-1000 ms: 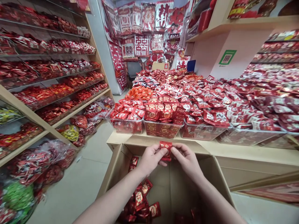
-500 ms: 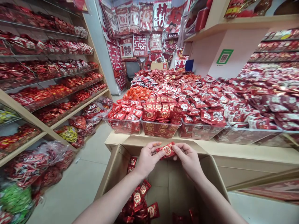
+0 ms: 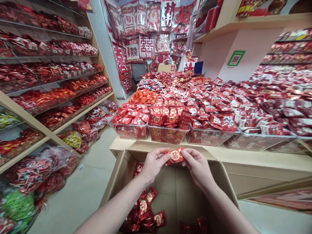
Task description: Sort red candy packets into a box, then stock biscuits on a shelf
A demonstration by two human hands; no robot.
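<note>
A small red packet (image 3: 175,156) with a gold round emblem is stretched between my two hands above an open cardboard box (image 3: 112,182). My left hand (image 3: 152,165) pinches its left end between thumb and fingers. On the right end, my right hand (image 3: 197,164) has a pinch grip too. Below, several similar red packets (image 3: 143,206) lie in a heap at the left of the box, and a few more sit in shadow near its bottom right.
Clear bins (image 3: 168,135) piled with red packets line the counter edge (image 3: 255,156) behind the box. Stocked shelves (image 3: 56,78) stand at the left, with bulging plastic bags (image 3: 36,169) on the floor. A QR sign (image 3: 236,59) hangs on the right.
The packet has been turned flatter, its emblem now facing up toward me more fully. Both hands keep hold of it, with my left fingers closer around its end.
</note>
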